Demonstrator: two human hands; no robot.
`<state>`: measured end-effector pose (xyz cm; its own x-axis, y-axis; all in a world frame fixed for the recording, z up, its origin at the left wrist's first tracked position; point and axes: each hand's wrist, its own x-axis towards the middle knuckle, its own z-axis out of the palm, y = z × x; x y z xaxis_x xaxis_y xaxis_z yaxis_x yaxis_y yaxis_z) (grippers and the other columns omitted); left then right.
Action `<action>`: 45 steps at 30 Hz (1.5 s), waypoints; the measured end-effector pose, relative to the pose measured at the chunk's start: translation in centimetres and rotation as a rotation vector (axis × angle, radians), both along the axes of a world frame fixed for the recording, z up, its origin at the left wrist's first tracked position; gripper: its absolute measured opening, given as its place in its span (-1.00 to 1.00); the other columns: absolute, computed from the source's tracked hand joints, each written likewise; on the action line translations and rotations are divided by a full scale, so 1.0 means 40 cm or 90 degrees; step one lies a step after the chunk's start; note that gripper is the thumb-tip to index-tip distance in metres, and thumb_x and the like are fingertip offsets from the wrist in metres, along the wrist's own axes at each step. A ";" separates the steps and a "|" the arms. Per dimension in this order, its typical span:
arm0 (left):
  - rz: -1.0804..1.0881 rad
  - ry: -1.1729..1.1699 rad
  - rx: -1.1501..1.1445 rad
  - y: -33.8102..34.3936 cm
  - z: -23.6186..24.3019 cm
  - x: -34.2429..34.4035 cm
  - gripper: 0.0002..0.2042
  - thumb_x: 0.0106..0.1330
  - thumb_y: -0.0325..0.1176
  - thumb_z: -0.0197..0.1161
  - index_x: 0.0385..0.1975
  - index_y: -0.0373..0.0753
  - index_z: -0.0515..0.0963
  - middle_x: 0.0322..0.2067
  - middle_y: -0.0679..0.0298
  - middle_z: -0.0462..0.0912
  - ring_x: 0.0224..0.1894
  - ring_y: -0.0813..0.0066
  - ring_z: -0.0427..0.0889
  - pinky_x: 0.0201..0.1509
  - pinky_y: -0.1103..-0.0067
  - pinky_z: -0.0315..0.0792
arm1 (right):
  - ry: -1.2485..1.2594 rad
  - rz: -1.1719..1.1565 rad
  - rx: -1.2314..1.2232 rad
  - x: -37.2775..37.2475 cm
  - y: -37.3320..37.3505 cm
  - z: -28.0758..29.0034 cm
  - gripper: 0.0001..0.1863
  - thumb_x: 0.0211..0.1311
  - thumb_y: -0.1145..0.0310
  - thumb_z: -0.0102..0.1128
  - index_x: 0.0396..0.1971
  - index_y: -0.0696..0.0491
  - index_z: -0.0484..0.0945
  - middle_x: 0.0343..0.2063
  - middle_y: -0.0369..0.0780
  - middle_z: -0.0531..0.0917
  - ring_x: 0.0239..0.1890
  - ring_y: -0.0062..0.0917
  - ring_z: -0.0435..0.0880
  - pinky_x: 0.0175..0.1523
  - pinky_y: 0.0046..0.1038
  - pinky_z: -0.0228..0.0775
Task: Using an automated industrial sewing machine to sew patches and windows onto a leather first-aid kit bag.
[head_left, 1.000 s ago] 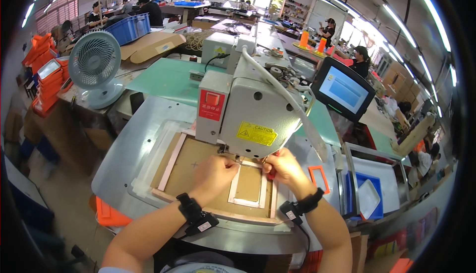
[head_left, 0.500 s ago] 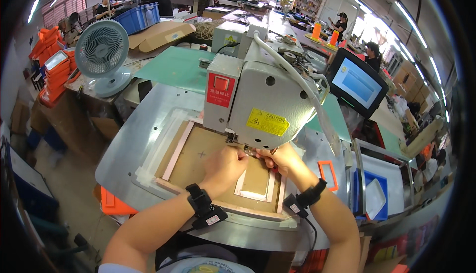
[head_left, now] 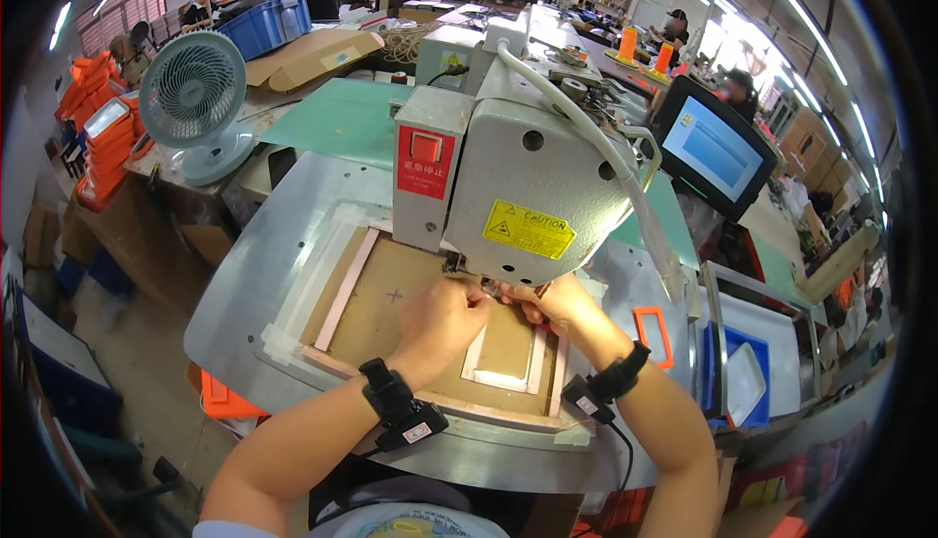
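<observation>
Under the head of a big grey sewing machine (head_left: 528, 176), both of my hands work close together near the needle area. My left hand (head_left: 442, 321) is closed, its fingertips pinched at the foot of the machine. From the other side, my right hand (head_left: 559, 305) reaches in with curled fingers. What either hand pinches is too small and too hidden to make out. Beneath them lies a tan template board (head_left: 376, 318) with pale pink strips around its border and a smaller strip-edged rectangle (head_left: 503, 382) close to my right wrist. Each wrist wears a black strapped device.
The template rests on a metal table plate (head_left: 244, 284). An orange rectangular frame (head_left: 653, 337) lies on the right, beside a blue tray (head_left: 718, 391). A screen (head_left: 711, 152) stands at the back right, a fan (head_left: 195, 98) at the back left. Several people sit or stand farther off.
The view has shifted slightly. Both hands stay at the needle area, with only small changes in the fingers of my right hand.
</observation>
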<state>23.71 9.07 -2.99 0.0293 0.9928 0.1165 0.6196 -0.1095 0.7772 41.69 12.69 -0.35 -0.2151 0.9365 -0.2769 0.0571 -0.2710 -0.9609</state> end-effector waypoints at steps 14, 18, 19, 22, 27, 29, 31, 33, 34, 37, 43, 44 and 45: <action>0.005 0.001 -0.001 0.002 0.004 -0.001 -0.80 0.18 -0.17 0.31 -0.40 -0.15 0.72 -0.52 0.24 0.71 -0.46 0.32 0.70 -0.34 0.44 0.51 | 0.004 0.007 0.009 0.003 0.004 -0.009 -0.91 0.13 0.62 0.28 -0.35 0.19 0.58 -0.58 -0.21 0.61 -0.81 -0.71 0.30 -0.74 -0.62 0.00; 0.000 0.006 -0.002 0.002 0.015 -0.001 -0.80 0.19 -0.18 0.30 -0.39 -0.15 0.72 -0.51 0.21 0.72 -0.45 0.29 0.70 -0.35 0.43 0.51 | 0.008 0.035 0.005 0.007 0.005 -0.013 -0.89 0.16 0.60 0.31 -0.32 0.20 0.58 -0.56 -0.20 0.62 -0.79 -0.72 0.31 -0.73 -0.64 0.01; -0.003 0.007 -0.001 0.002 0.018 -0.002 -0.80 0.19 -0.18 0.30 -0.39 -0.15 0.73 -0.50 0.20 0.72 -0.45 0.28 0.70 -0.35 0.42 0.51 | 0.006 0.041 0.010 0.006 0.005 -0.012 -0.89 0.16 0.60 0.31 -0.31 0.20 0.58 -0.55 -0.20 0.62 -0.79 -0.72 0.31 -0.73 -0.64 0.01; -0.011 -0.002 0.010 0.003 0.011 -0.002 -0.80 0.20 -0.18 0.30 -0.38 -0.14 0.73 -0.51 0.20 0.71 -0.45 0.27 0.70 -0.36 0.43 0.51 | -0.004 0.057 0.024 0.005 -0.001 -0.002 -0.85 0.16 0.56 0.34 -0.27 0.20 0.59 -0.52 -0.21 0.62 -0.77 -0.74 0.30 -0.71 -0.66 0.01; -0.073 -0.008 0.075 -0.007 0.029 -0.013 -0.79 0.21 -0.25 0.30 -0.29 -0.23 0.71 -0.41 0.12 0.71 -0.36 0.18 0.70 -0.27 0.40 0.52 | -0.052 0.029 0.056 -0.001 -0.010 -0.001 -0.81 0.16 0.46 0.39 -0.27 0.18 0.60 -0.51 -0.24 0.62 -0.76 -0.76 0.28 -0.69 -0.68 -0.01; -0.111 -0.012 0.214 -0.019 0.021 -0.024 -0.80 0.22 -0.33 0.29 -0.25 -0.29 0.70 -0.33 0.07 0.70 -0.29 0.14 0.69 -0.20 0.38 0.53 | -0.063 0.016 0.044 0.009 -0.010 -0.007 -0.88 0.20 0.51 0.31 -0.30 0.19 0.59 -0.56 -0.28 0.57 -0.76 -0.74 0.30 -0.69 -0.65 0.03; -0.162 0.002 0.214 -0.031 0.034 -0.036 -0.80 0.22 -0.41 0.26 -0.22 -0.35 0.68 -0.27 0.03 0.69 -0.23 0.09 0.68 -0.15 0.34 0.52 | -0.112 0.025 0.022 0.026 -0.024 0.012 -0.93 0.23 0.51 0.26 -0.32 0.17 0.58 -0.59 -0.31 0.54 -0.75 -0.73 0.32 -0.68 -0.62 0.06; -0.213 0.031 0.197 -0.041 0.043 -0.062 -0.78 0.22 -0.45 0.25 -0.17 -0.37 0.66 -0.24 0.02 0.67 -0.19 0.07 0.66 -0.12 0.33 0.52 | -0.197 0.070 -0.015 0.032 -0.056 0.062 -0.93 0.25 0.47 0.24 -0.33 0.14 0.59 -0.60 -0.34 0.53 -0.74 -0.74 0.32 -0.67 -0.60 0.08; -0.247 0.048 0.181 -0.044 0.047 -0.074 -0.76 0.22 -0.45 0.25 -0.13 -0.35 0.65 -0.24 0.03 0.67 -0.19 0.07 0.65 -0.11 0.33 0.51 | -0.169 0.088 -0.019 0.048 -0.070 0.061 -0.93 0.25 0.46 0.24 -0.33 0.13 0.60 -0.60 -0.36 0.53 -0.72 -0.75 0.34 -0.65 -0.61 0.11; -0.339 0.132 0.217 -0.067 0.064 -0.080 -0.66 0.22 -0.43 0.26 0.01 -0.32 0.59 -0.26 0.08 0.63 -0.20 0.09 0.62 -0.09 0.34 0.50 | -0.182 0.161 0.020 0.087 -0.151 0.069 -0.92 0.27 0.42 0.23 -0.30 0.09 0.61 -0.58 -0.42 0.54 -0.61 -0.78 0.40 -0.52 -0.64 0.25; -0.491 0.162 0.252 -0.103 0.067 -0.045 -0.81 0.26 -0.39 0.23 -0.16 -0.26 0.56 -0.34 0.15 0.56 -0.25 0.13 0.58 -0.12 0.33 0.48 | -0.201 0.241 0.034 0.069 -0.284 0.097 -0.91 0.23 0.61 0.13 -0.30 0.17 0.59 -0.52 -0.34 0.60 -0.43 -0.75 0.50 -0.34 -0.59 0.41; -0.529 0.172 0.221 -0.101 0.067 -0.043 -0.86 0.27 -0.38 0.21 -0.24 -0.26 0.56 -0.36 0.15 0.55 -0.25 0.13 0.58 -0.13 0.32 0.48 | -0.239 0.230 0.086 0.076 -0.294 0.091 -0.88 0.19 0.62 0.14 -0.29 0.16 0.60 -0.51 -0.31 0.60 -0.44 -0.70 0.54 -0.33 -0.57 0.42; -0.528 0.177 0.214 -0.101 0.068 -0.044 -0.91 0.29 -0.39 0.16 -0.40 -0.26 0.51 -0.39 0.14 0.54 -0.26 0.14 0.58 -0.15 0.32 0.47 | -0.278 0.220 0.139 0.082 -0.301 0.086 -0.85 0.16 0.63 0.15 -0.28 0.15 0.60 -0.50 -0.29 0.61 -0.45 -0.66 0.57 -0.33 -0.55 0.44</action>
